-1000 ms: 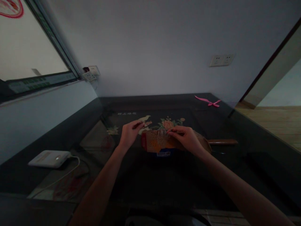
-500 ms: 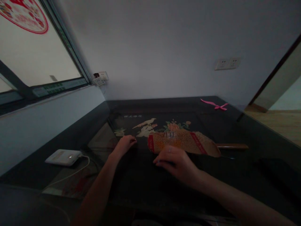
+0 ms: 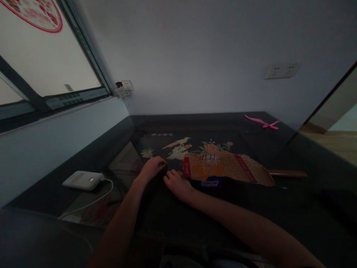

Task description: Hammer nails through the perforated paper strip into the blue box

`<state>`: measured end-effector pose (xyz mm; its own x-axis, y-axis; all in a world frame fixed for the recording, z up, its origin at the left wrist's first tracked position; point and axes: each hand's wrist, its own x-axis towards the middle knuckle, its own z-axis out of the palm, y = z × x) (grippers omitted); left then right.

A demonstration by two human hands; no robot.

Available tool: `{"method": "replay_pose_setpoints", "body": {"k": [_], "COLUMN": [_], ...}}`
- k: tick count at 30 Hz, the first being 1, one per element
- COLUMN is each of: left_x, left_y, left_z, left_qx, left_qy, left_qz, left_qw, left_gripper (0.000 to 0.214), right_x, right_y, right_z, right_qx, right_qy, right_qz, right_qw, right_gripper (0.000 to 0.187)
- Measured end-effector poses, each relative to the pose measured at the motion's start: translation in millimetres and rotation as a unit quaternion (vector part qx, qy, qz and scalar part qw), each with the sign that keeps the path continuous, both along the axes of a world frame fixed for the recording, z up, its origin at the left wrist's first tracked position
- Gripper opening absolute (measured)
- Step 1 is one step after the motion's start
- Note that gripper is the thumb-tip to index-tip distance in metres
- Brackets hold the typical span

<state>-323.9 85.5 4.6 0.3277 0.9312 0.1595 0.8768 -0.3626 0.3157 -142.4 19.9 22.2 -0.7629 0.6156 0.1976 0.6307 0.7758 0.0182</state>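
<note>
My left hand (image 3: 152, 169) rests on the dark table with its fingers curled together; whatever they may pinch is too dark to make out. Just to its right is my right hand (image 3: 178, 183), its fingers bent down towards the tabletop, and anything under them is hidden. The two hands are close but apart. Beside my right hand lies a long tan speckled packet (image 3: 223, 165) with red bands at both ends. A brown wooden handle (image 3: 288, 174) sticks out past its right end. Below its front edge shows a blue label (image 3: 210, 182).
A white power bank (image 3: 83, 180) with a white cable (image 3: 92, 204) lies at the left. Towards the far right corner is a pink ribbon (image 3: 269, 125). The dark table (image 3: 189, 121) bears a bird-and-flower picture (image 3: 180, 148) and meets the wall behind.
My right hand has moved left, away from the packet's front edge and up to my left hand. The blue label now shows. The view has shifted slightly.
</note>
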Motion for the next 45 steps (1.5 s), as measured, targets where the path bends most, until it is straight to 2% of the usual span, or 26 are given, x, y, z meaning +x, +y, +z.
{"method": "replay_pose_setpoints", "body": {"k": [12,21,27,33,38,45], "left_x": [1.1,-1.3,-5.4,-8.1,-8.2,1.5], "left_y": [-2.4,-0.4,2.6,4.1,3.8,-4.2], "left_z": [-0.5,-4.1,-6.6,-7.7,-5.9,0.4], "left_qx": [-0.009,0.004,0.026,0.023,0.010,0.009], "left_qy": [-0.071,-0.081,-0.070,-0.065,-0.065,-0.074], "left_qz": [-0.023,-0.044,-0.030,-0.011,-0.009,0.011], "left_qw": [0.997,0.996,0.997,0.998,0.998,0.997], "left_gripper": [0.031,0.023,0.026,0.030,0.027,0.019], "right_x": [-2.5,-8.2,-22.9,-24.4,-15.2,30.1], "right_y": [17.4,29.0,41.3,45.3,28.8,-29.0], "right_z": [-3.5,-2.8,-0.7,2.7,9.4,7.9], "right_qx": [-0.026,-0.054,-0.051,-0.036,-0.020,-0.020], "right_qy": [-0.012,0.010,0.033,0.044,0.057,0.055], "right_qz": [-0.021,-0.056,-0.079,-0.063,-0.021,0.120], "right_qw": [0.999,0.997,0.995,0.996,0.998,0.991], "right_gripper": [0.014,0.026,0.030,0.030,0.021,0.015]}}
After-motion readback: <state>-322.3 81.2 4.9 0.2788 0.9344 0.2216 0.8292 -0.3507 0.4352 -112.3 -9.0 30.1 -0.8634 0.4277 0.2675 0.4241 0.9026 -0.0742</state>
